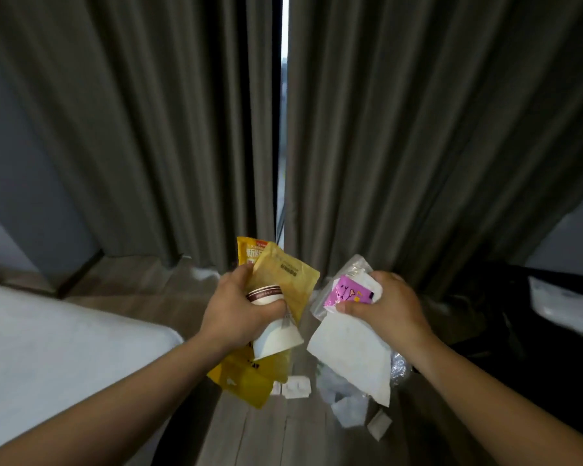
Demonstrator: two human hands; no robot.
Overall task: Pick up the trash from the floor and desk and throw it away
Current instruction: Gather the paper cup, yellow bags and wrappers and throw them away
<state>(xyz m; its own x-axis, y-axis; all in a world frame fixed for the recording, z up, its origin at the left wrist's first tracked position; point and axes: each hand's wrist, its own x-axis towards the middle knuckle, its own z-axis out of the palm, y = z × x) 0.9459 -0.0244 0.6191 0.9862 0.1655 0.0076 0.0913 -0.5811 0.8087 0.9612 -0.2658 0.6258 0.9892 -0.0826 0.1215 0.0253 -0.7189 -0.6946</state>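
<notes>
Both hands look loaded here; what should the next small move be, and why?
Probably turn to find a bin and drop this load first. The left hand grips a paper cup and yellow wrappers; the right hand grips white paper and a pink packet. White scraps lie on the floor, no hand is free, no bin shows.

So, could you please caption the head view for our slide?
Left hand grips paper cup and yellow wrappers; right hand holds white paper.
</notes>
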